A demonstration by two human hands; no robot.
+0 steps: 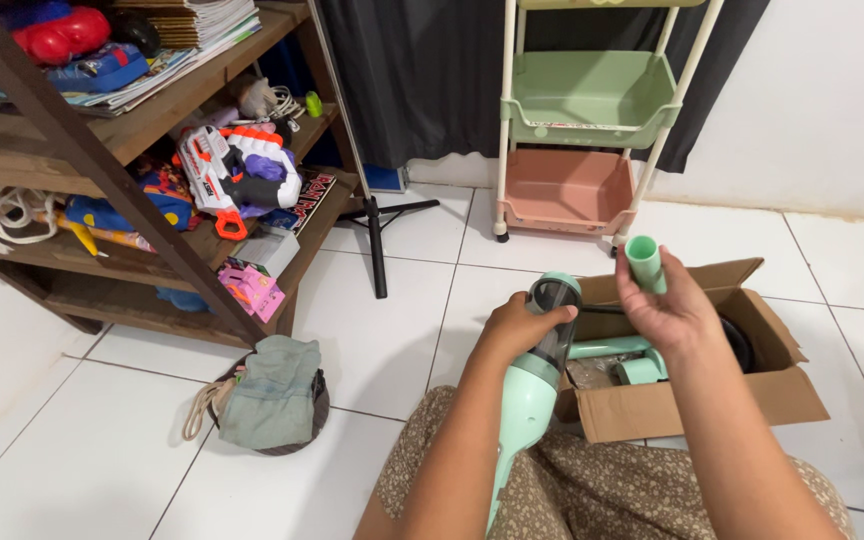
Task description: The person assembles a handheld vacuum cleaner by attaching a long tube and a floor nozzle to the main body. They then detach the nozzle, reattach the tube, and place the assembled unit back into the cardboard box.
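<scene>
Mint-green handheld vacuum [527, 400] rests over my lap, my left hand [517, 325] wrapped around its dark canister, my right hand's [672, 310] fingers [624, 292] apparently pinching a small green tube [644, 263] above the cardboard box [712, 400].

Cardboard box [697, 405] contents partly hidden, perhaps attachments.

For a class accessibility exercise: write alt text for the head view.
A person's left hand grips a mint-green handheld vacuum while the right hand holds up a short mint-green plastic tube above an open brown cardboard box on the white tiled floor.
</scene>
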